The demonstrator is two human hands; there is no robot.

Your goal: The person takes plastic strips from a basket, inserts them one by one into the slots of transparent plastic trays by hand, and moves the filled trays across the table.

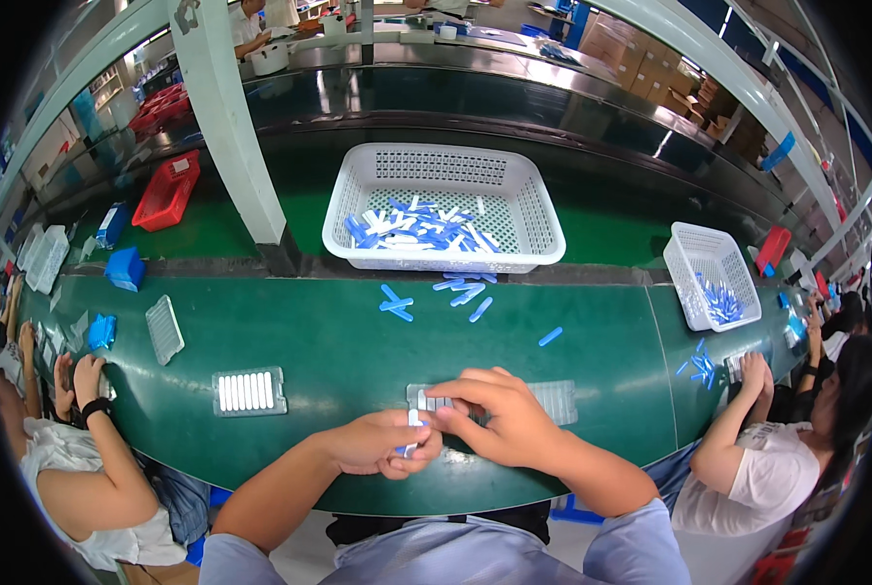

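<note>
My left hand [387, 444] is closed in front of me around a small blue-and-white plastic stick [414, 429], which points upward. From the right, my right hand [504, 414] reaches over with thumb and index finger bent to the upper end of the same stick. Just beyond my hands lies a clear ribbed plastic tray [558, 402], partly hidden by the right hand. Left of my hands, another clear tray [278, 392] holds a row of several white sticks [246, 392].
A white perforated basket [445, 258] of blue and white sticks stands ahead, with loose blue sticks [467, 291] before it. An empty clear tray [165, 330] lies left. Co-workers sit on both sides; a second basket [694, 292] stands right. A white post [231, 127] rises front left.
</note>
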